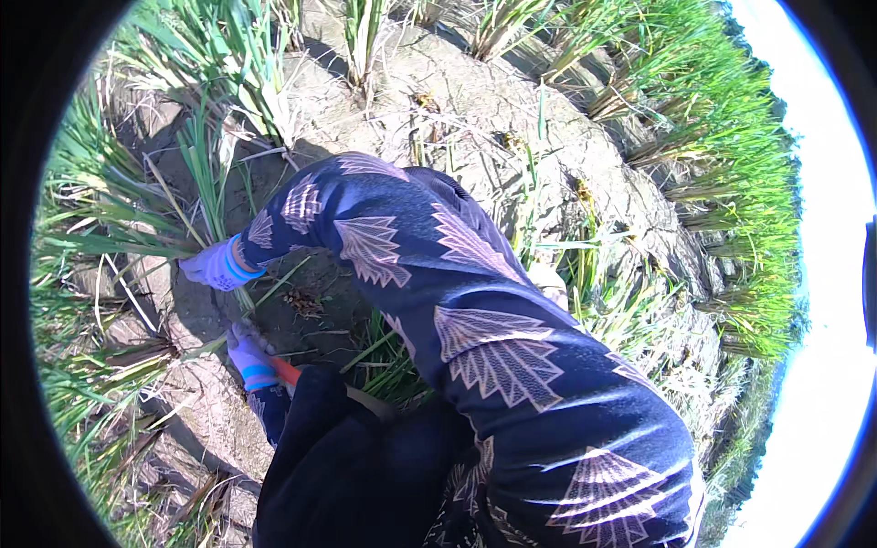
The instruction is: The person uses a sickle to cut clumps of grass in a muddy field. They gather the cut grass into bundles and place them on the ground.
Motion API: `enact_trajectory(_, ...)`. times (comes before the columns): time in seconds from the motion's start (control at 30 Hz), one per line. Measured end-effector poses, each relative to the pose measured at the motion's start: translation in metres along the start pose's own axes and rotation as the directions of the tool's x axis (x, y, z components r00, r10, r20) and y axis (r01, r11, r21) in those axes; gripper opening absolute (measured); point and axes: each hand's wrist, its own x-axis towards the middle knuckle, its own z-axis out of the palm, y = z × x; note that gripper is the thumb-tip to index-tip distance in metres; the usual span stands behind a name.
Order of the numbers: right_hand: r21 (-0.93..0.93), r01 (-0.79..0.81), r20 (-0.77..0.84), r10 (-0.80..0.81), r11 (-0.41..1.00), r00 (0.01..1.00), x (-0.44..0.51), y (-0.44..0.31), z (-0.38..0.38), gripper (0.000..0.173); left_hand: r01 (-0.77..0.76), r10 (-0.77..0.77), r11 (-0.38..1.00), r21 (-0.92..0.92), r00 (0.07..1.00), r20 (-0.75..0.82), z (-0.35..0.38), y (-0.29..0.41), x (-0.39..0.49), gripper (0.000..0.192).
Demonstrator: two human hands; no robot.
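My right hand (218, 266), in a pale glove with a blue cuff, reaches to the left side and is closed around green, rice-like stalks (209, 175). Leaves spread out above and left of it. Just below, my left hand (248, 351), in a matching glove, is closed on an orange handle (286, 370) of a tool. The tool's working end is not visible. Stalk bases (243, 299) show between the two hands. A dark patterned sleeve (493, 329) covers my right arm and crosses the middle of the view.
Tufts of green plants (260, 82) stand at the upper left, and more clumps (103, 383) at the lower left. Cracked soil (479, 96) carries cut stubble. A dense stand of the crop (740, 185) curves along the right. Loose cut leaves (390, 356) lie beside my dark-clothed leg (322, 438).
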Motion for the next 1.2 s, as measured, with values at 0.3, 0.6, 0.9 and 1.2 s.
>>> enact_trajectory(0.3,0.049,-0.086,0.076,0.082,0.995,0.994,-0.020,0.010,0.007,0.020,0.008,-0.008,1.000,-0.010,1.000,-0.028,0.027,0.010,-0.053,0.024)
enact_trajectory(0.6,0.314,-0.259,0.124,0.231,0.913,0.965,-0.059,0.027,0.055,0.019,-0.346,0.310,0.880,0.325,0.938,0.158,0.035,-0.011,0.036,0.022)
enact_trajectory(0.9,0.415,-0.302,0.521,0.048,0.858,0.852,-0.042,0.035,0.038,0.012,0.081,-0.124,0.969,0.231,0.976,0.177,0.020,0.032,-0.051,0.024)
enact_trajectory(1.2,0.352,-0.101,0.193,0.033,0.931,0.981,-0.056,0.026,0.043,0.009,-0.027,0.027,1.000,-0.006,1.000,0.010,-0.024,0.038,-0.040,0.022)
